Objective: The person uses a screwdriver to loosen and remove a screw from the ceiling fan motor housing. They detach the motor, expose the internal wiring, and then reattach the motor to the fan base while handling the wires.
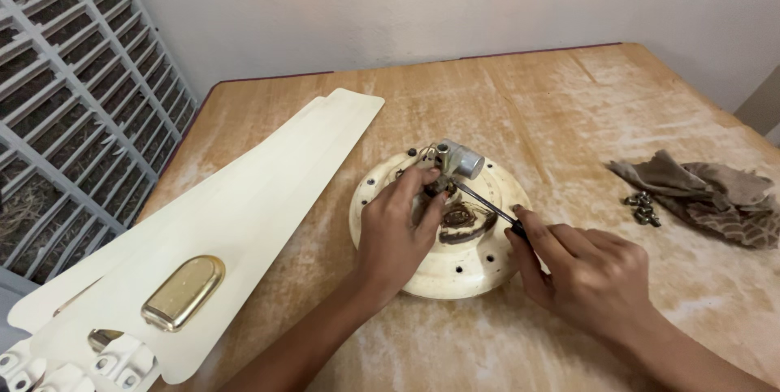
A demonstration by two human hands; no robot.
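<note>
A round cream fan motor housing (479,266) lies on the wooden table (536,99). A small silver cylinder, a capacitor (465,160), sits at its top by the hub. My left hand (396,233) rests on the housing, its fingertips pinching wires or a small part near the hub. My right hand (587,274) grips a thin screwdriver (486,200), whose tip points into the hub next to my left fingers. The hub's centre shows dark, rusty windings (461,220), partly hidden by my left hand.
Cream fan blades (244,221) with a brass-coloured bracket (184,292) lie stacked at the left. A crumpled brown cloth (707,193) and a few small metal screws (642,209) lie at the right. A white window grille (73,99) stands at the left.
</note>
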